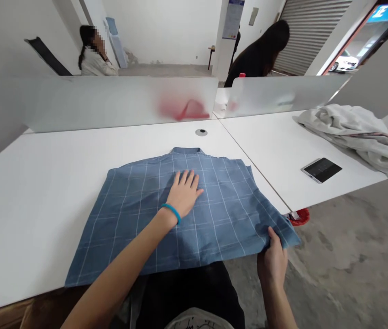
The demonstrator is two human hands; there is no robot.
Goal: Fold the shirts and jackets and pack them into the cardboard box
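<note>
A blue shirt (135,214) with a white windowpane check lies spread on the white table (26,192), its collar at the far side and its lower edge along the table's front. My left hand (183,192), with a teal band at the wrist, rests flat on the middle of the shirt, fingers spread. At the near right corner my right hand (273,256) grips the shirt's edge, thumb on top and the other fingers hidden underneath. That corner hangs out past the table's front edge.
Frosted dividers (112,100) stand along the back. A phone (322,170) and a bundled pale cloth (358,132) lie on the right-hand table. A red basket (300,217) shows below the tables' seam. Beyond the dividers are a seated person (94,59) and a bending person (259,55).
</note>
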